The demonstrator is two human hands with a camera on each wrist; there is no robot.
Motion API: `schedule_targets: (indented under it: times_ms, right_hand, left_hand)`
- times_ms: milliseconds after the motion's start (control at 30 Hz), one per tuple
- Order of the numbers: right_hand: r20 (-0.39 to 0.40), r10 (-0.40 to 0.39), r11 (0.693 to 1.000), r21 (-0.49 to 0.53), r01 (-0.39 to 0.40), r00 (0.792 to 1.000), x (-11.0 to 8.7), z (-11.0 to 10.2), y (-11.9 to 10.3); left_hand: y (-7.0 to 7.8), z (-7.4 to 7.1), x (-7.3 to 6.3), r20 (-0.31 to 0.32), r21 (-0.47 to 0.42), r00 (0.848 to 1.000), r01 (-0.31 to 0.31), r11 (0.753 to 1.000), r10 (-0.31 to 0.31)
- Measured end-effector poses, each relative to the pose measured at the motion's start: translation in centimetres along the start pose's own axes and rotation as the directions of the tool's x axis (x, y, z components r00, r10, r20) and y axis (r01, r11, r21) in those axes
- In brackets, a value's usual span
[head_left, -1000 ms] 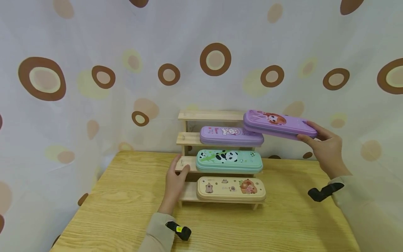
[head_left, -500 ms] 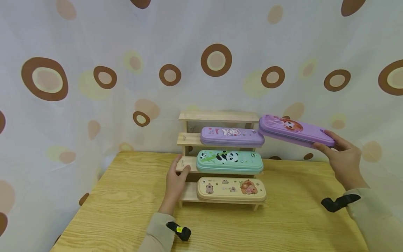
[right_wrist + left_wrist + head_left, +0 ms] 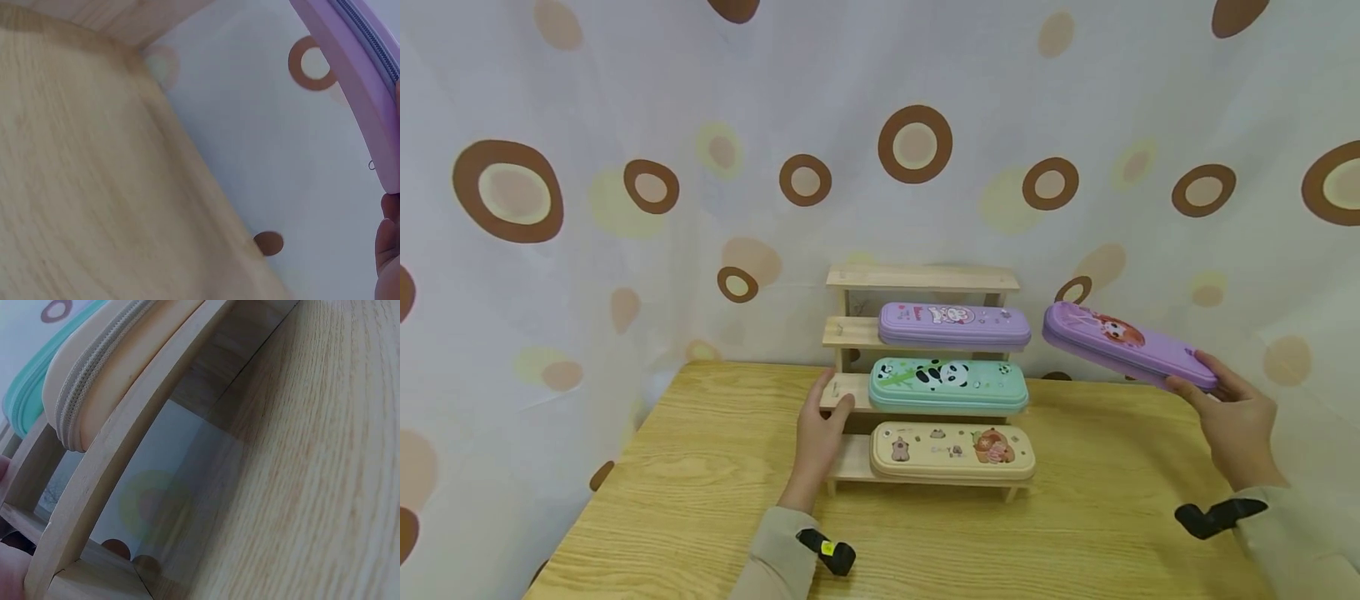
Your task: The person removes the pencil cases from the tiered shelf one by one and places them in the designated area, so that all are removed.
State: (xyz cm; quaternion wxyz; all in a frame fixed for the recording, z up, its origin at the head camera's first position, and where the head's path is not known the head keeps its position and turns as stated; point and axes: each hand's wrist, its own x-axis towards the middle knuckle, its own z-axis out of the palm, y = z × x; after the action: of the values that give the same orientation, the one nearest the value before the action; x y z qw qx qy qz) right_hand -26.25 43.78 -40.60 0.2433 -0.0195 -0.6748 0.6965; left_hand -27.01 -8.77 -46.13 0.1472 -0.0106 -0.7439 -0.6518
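My right hand [image 3: 1240,425] pinches the right end of a purple pencil case [image 3: 1123,342] printed with a red-haired girl. The case hangs in the air right of a stepped wooden rack [image 3: 922,277], its right end tilted lower; the right wrist view shows its zipped side [image 3: 356,75]. My left hand [image 3: 818,437] holds the rack's left end, with the thumb on one of its middle steps. On the lower steps lie a lilac bunny pencil case [image 3: 953,325], a mint panda pencil case [image 3: 947,385] and a cream pencil case [image 3: 951,450]. The rack's top step carries nothing.
The rack stands near the back edge of a wooden table [image 3: 700,500]. Close behind hangs a pale curtain [image 3: 850,75] with brown ring prints. Bare tabletop shows on both sides of the rack and in front of it.
My right hand has carried the purple girl pencil case away from the top step, to the right and downward. The left hand and the rack have stayed in place.
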Motion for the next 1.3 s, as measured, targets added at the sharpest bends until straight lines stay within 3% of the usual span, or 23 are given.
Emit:
schedule_targets:
  times_ms: [100, 233, 467, 600, 733, 1000, 1167, 1300]
  right_hand:
    - [0.003, 0.045, 0.998, 0.037, -0.045, 0.999, -0.3, -0.7, 1.2]
    - [-0.003, 0.1, 0.995, -0.001, -0.1, 0.995, -0.6, -1.2, 2.6]
    - [0.009, 0.09, 0.99, -0.113, -0.089, 0.996, -0.3, -1.1, 4.8]
    - [-0.002, 0.09, 0.93, -0.358, -0.085, 0.996, -0.1, -0.7, 5.8]
    - [-0.023, 0.118, 0.855, -0.507, -0.114, 0.993, -0.2, -0.5, 6.4]
    - [0.014, 0.142, 0.77, -0.63, -0.102, 0.99, -0.5, -0.6, 7.1]
    - [0.044, 0.19, 0.769, -0.627, -0.122, 0.981, -0.7, -1.0, 7.4]
    - [0.08, 0.181, 0.741, -0.667, -0.082, 0.98, -0.8, -1.6, 8.0]
  left_hand:
    - [-0.2, 0.0, 0.0, 0.002, 0.001, 1.0, 0.004, 1.0, -0.004]
    - [-0.4, -0.1, 0.0, 0.002, 0.008, 1.0, 0.006, 1.0, -0.006]
    - [-0.5, -0.2, 0.1, -0.008, 0.003, 1.0, 0.004, 1.0, -0.004]
    - [-0.6, -0.2, 0.1, -0.013, -0.009, 1.0, 0.002, 1.0, -0.002]
    - [-0.6, -0.2, 0.0, -0.015, -0.015, 1.0, 0.008, 1.0, -0.008]
    - [-0.5, -0.1, 0.0, -0.015, -0.01, 1.0, -0.008, 1.0, 0.008]
    - [-0.3, -0.1, 0.0, -0.01, -0.009, 1.0, -0.026, 1.0, 0.026]
    - [-0.2, 0.0, 0.1, -0.011, -0.012, 1.0, -0.017, 1.0, 0.017]
